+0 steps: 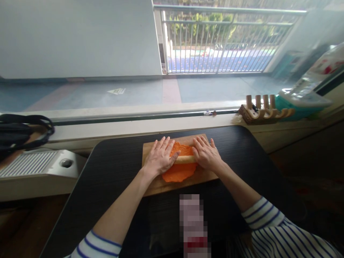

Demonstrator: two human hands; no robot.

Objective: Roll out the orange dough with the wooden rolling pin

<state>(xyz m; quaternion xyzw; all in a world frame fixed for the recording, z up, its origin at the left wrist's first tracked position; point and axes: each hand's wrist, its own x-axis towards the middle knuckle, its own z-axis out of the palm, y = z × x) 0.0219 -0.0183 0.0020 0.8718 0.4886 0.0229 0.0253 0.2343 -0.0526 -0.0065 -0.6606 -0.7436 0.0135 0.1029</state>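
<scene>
A sheet of orange dough (179, 173) lies flattened on a wooden board (154, 189), its edges uneven. Across it rests a pale wooden rolling pin (185, 159), its middle showing between my hands while both ends are covered. My left hand (161, 156) presses flat over the left end, fingers stretched out and thumb pointing inward. Over the right end lies my right hand (206, 152), palm down, with its fingers extended forward and slightly bent. Neither hand is wrapped around the pin. Some dough shows beyond the pin and some on the near side.
The board sits on a black table (107, 179) below a window. On the sill at right are a wooden rack (259, 111), a teal container (292, 104) and a plastic bottle (317, 73). A black strapped bag (16, 134) and a white slatted unit (34, 163) stand at left.
</scene>
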